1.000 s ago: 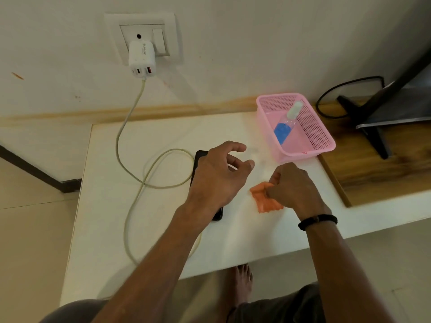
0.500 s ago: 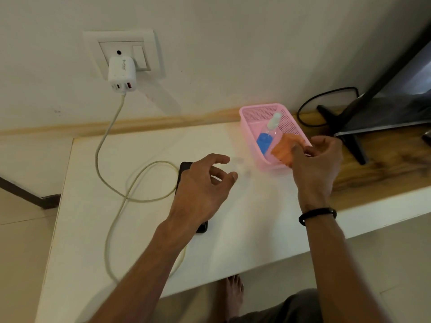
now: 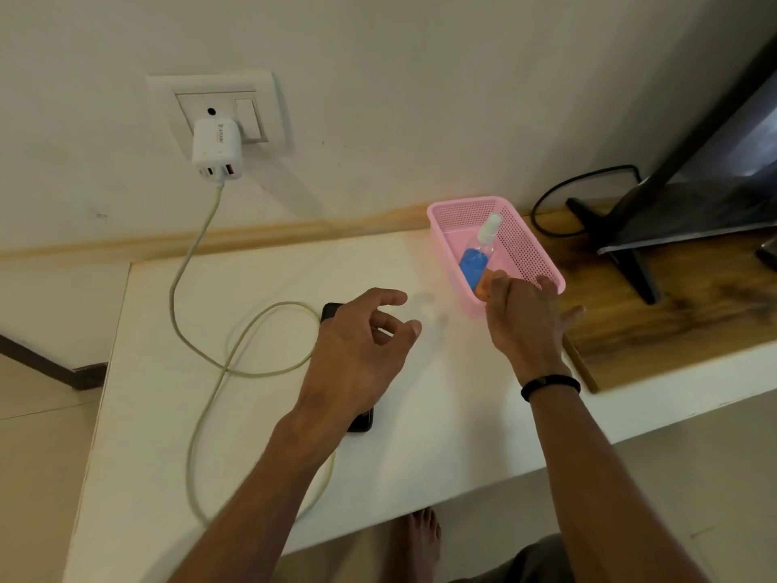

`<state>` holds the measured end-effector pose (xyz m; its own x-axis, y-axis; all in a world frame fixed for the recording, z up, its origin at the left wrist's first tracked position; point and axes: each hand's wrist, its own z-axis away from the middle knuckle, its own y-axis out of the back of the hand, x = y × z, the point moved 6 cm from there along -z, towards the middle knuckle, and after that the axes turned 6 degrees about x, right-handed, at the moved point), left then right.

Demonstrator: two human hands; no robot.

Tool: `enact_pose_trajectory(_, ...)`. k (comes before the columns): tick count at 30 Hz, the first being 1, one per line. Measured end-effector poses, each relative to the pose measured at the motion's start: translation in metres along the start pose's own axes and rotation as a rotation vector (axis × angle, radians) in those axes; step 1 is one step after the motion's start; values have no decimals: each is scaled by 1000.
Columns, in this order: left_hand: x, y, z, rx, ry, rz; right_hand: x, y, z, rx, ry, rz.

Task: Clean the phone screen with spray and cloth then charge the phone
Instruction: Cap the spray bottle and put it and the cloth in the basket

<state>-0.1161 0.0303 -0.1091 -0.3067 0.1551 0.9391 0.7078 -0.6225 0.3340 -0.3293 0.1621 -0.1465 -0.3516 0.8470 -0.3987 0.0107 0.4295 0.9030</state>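
A black phone [image 3: 362, 422] lies flat on the white table [image 3: 159, 414], mostly hidden under my left hand [image 3: 357, 351], which hovers over it with its fingers curled and apart. My right hand [image 3: 521, 321] reaches over the near wall of the pink basket [image 3: 456, 206] with its fingers spread. The orange cloth [image 3: 483, 287] sits inside the basket at my fingertips, next to the spray bottle [image 3: 477, 256], which lies on its side. A white charger [image 3: 217, 149] is plugged into the wall socket. Its cable [image 3: 252, 338] loops across the table, and its free end is hidden under my left arm.
Right of the table is a wooden surface [image 3: 672, 326] with a black screen stand [image 3: 630, 267] and a black cord [image 3: 559, 199]. The wall runs close behind the table. My bare foot [image 3: 424, 536] shows below the table's front edge.
My right hand carried the orange cloth from the table up into the pink basket and spread its fingers there. My left hand stayed over the phone.
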Motion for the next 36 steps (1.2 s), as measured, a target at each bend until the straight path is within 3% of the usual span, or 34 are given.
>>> enact_pose_trajectory(15,1,14,-4,42,0,-29,-28,38,22,143,137,-128)
enact_pose_trajectory(27,5,32,-2,76,-15,-49,-66,36,39,124,214,-180)
enact_pose_trajectory(31,13,48,2,166,-67,-45,-92,37,47,145,255,-208)
enact_pose_trajectory(36,26,78,9,394,-173,-2,-144,31,61,105,387,-348)
